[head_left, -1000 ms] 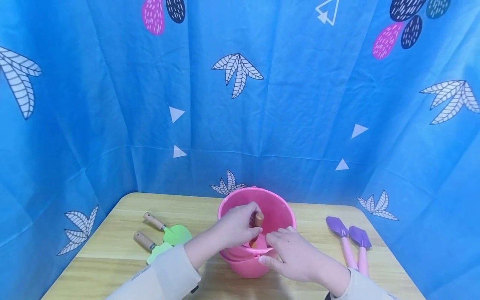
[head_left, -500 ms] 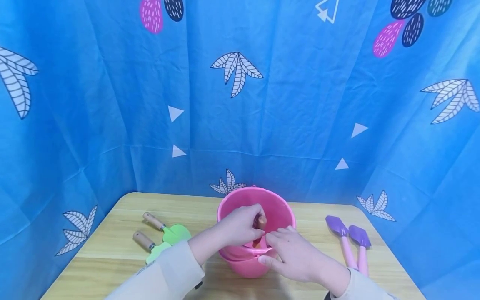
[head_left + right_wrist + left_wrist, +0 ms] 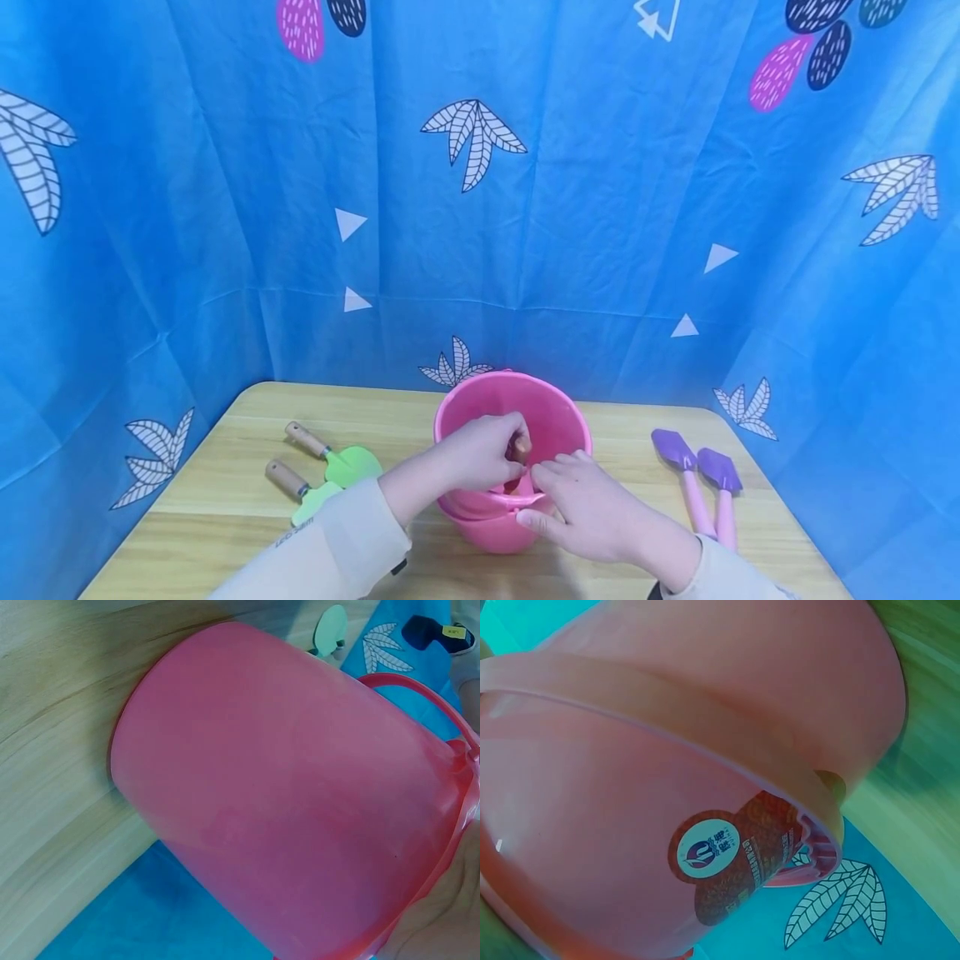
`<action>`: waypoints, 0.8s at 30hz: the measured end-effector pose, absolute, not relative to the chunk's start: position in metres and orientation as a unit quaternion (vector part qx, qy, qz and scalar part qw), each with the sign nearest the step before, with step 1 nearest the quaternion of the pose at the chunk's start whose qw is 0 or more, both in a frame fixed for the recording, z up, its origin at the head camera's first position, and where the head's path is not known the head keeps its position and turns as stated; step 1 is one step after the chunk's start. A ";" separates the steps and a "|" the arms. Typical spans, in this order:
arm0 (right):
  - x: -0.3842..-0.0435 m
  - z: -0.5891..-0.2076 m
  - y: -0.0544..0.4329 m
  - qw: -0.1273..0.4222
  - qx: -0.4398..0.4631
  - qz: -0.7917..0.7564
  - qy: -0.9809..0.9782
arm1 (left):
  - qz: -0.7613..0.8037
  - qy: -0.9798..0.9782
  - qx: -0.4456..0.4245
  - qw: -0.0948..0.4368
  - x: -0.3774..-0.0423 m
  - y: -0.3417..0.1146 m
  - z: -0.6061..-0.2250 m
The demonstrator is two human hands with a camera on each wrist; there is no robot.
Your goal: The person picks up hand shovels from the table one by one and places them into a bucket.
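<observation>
A pink bucket [image 3: 498, 533] stands upright at the middle of the wooden table. My left hand [image 3: 480, 450] reaches over its near left rim with curled fingers and thumb low inside. A reddish-brown thing [image 3: 513, 485] shows at these fingers, mostly hidden; its kind is unclear. My right hand [image 3: 588, 508] grips the near right rim, thumb outside and fingers over the edge. In the left wrist view the bucket's pink handle [image 3: 667, 705] hangs across the outer wall, near a brown sticker [image 3: 739, 859]. The right wrist view shows the bucket's plain side [image 3: 277, 780].
Two toy tools with green heads and wooden handles, one a shovel [image 3: 352, 467], lie on the left. Two purple shovels with pink handles [image 3: 697, 500] lie on the right. A blue patterned cloth [image 3: 525, 208] hangs behind the wooden table [image 3: 330, 400].
My left hand has shifted slightly to the right inside the bucket over the last second. The right hand and the bucket stay in place.
</observation>
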State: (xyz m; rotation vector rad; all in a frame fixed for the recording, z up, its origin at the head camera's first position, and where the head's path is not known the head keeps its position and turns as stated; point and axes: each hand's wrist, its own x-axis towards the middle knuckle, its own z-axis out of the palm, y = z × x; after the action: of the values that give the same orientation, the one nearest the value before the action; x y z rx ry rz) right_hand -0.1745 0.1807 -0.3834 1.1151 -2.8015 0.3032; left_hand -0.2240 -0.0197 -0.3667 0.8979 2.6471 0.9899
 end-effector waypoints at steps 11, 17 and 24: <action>-0.174 -0.382 0.180 0.038 0.360 0.104 -0.926 | 0.331 0.893 0.290 0.094 -0.224 -0.022 -0.364; -0.173 -0.381 0.180 0.036 0.359 0.104 -0.927 | 0.337 0.899 0.267 0.078 -0.225 -0.022 -0.363; -0.173 -0.382 0.180 0.044 0.357 0.100 -0.928 | 0.352 0.902 0.244 0.057 -0.230 -0.024 -0.362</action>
State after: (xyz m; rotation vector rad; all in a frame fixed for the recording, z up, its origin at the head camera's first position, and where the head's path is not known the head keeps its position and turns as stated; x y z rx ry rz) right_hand -0.1729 0.1800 -0.3817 1.0913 -2.8361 0.3063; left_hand -0.2303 -0.0242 -0.3624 0.7412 2.7338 1.0688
